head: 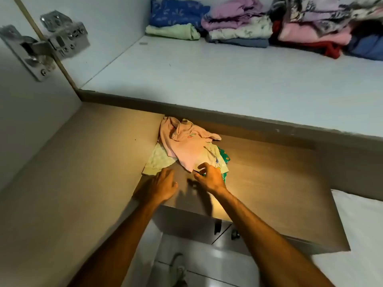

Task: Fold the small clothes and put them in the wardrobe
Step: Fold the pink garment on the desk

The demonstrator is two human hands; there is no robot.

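Note:
A small heap of unfolded little clothes lies on a brown wooden top [269, 172] against the wardrobe. A pink garment [186, 146] is uppermost, over a pale green one [157, 160] and a bright green printed one [224, 157]. My left hand [160, 186] rests flat on the wood just before the pale green piece, fingers spread, holding nothing. My right hand [210, 176] touches the near edge of the heap with fingers curled at the cloth; a firm grip is not visible. Folded clothes [238, 27] are stacked at the back of the white wardrobe shelf [207, 79].
The open wardrobe door with metal hinges [47, 42] stands at the left. Drawers with dark knobs [234, 235] sit below the wooden top. A white mattress [356, 224] lies at the right. The shelf's front part holds nothing.

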